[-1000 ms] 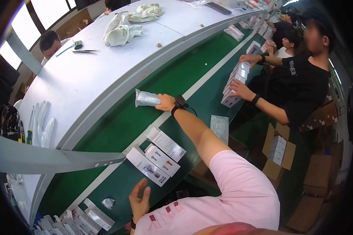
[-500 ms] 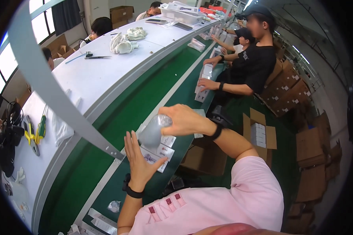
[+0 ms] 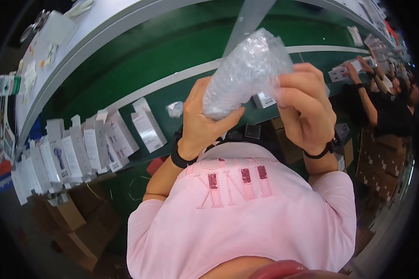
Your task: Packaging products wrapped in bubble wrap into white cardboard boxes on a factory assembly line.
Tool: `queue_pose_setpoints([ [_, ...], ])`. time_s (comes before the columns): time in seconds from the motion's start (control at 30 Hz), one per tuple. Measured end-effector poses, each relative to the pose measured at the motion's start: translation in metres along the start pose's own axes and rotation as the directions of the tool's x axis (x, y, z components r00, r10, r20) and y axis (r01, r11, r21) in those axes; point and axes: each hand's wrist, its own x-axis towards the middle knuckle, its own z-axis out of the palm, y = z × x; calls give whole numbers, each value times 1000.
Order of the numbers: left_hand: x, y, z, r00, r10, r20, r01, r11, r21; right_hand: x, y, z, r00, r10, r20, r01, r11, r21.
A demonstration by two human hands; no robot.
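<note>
A bundle of clear bubble wrap (image 3: 246,69) is up in front of me over the green bench; what it wraps, if anything, I cannot make out. Its lower left end sits in my left hand (image 3: 202,121), with the fingers and thumb curled round it. At the other end my right hand (image 3: 308,109) grips the wrap's right edge between bent fingers, slightly blurred. Behind the bundle, partly hidden, a white box (image 3: 264,100) lies on the bench. To the left of my left hand are a small crumpled plastic piece (image 3: 174,109) and an upright white carton (image 3: 148,125) with raised flaps.
Several more white cartons (image 3: 95,144) stand in a row at the left, flaps up. A metal post (image 3: 246,28) rises behind the bundle. A white table (image 3: 102,35) curves along the far left. Brown boxes (image 3: 79,232) lie below the bench. Co-workers (image 3: 386,102) work at the right.
My view has swung left to the carton row. The bundle has moved away from the white boxes and up before me. My left hand, spread beside it earlier, now holds it too.
</note>
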Motion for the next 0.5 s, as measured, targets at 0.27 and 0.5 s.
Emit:
queue_pose_setpoints([
  [0.27,-23,11,-32,981,146,-129,-109,961,255,12,-36,55,987,-128,96,124,991,52],
  [0.5,-38,8,-33,980,-197,-28,195,979,-63,7,-28,56,994,-93,56,94,995,-18],
])
